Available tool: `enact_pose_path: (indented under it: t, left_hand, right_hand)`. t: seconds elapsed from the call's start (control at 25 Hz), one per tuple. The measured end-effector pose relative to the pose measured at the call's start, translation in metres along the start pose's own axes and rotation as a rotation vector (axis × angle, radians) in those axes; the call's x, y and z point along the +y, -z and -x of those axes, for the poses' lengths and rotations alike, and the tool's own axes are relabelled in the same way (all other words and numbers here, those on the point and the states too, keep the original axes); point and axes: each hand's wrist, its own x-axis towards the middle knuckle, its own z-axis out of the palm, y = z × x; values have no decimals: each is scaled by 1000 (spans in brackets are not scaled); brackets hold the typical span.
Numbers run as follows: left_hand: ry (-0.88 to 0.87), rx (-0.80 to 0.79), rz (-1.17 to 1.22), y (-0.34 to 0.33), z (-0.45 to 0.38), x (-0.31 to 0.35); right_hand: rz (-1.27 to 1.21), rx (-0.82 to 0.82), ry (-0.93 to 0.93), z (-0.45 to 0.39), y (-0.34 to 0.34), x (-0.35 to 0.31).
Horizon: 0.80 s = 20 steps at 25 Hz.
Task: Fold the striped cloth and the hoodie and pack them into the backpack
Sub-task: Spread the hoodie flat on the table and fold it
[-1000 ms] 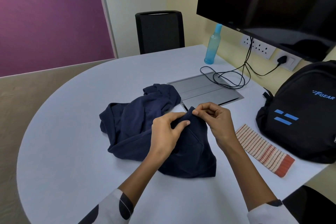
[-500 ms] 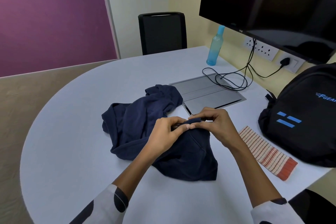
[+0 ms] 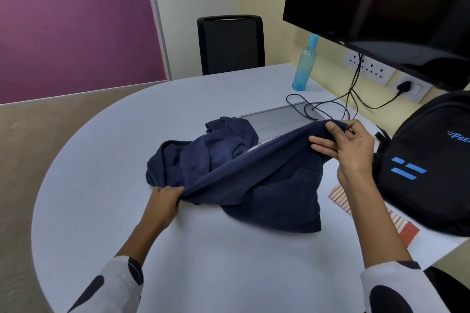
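Note:
A dark navy hoodie (image 3: 259, 183) lies crumpled in the middle of the white table (image 3: 106, 175). My left hand (image 3: 165, 198) pinches one end of its hem low at the left. My right hand (image 3: 348, 145) holds the other end raised at the right, so the hem stretches taut between them. The folded red-and-white striped cloth (image 3: 404, 227) lies flat at the right, partly hidden behind my right forearm. The black backpack (image 3: 432, 165) with blue marks stands upright at the right edge, its opening out of sight.
A blue water bottle (image 3: 304, 63) stands at the back right. A grey floor-box lid (image 3: 279, 119) with black cables (image 3: 328, 109) lies behind the hoodie. A large dark monitor (image 3: 381, 7) hangs over the right side. A black chair (image 3: 230, 43) sits beyond the table.
My hands, together at the middle of the hoodie before, have pulled apart along its hem: the left went down and left, the right up and right, stretching the edge out.

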Motion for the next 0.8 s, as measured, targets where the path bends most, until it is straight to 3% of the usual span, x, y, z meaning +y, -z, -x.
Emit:
enact_pose_path:
  t: [0.08,0.16,0.32,0.4,0.56,0.8]
  left_hand:
    - [104,-84,-86,2,-1,-6]
    - [250,-171,11,13,-12,-12]
    - [490,-86,715,57,-47,-5]
    - [540,80,890,84,-65,2]
    - [511,425,780,133,-110,3]
    - [332,981,547,198,-121,30]
  right_hand:
    - [-13,-52,-65,-3,-4,10]
    - [73,-129,-130,-13,-9,17]
    - [141,-212,-185,-41,-16,11]
    - [69,-179,-111,-53,-21,1]
    - [-170,-171,80,-68,-37,-29]
    - [-396,-164,274,-79,-48,-56]
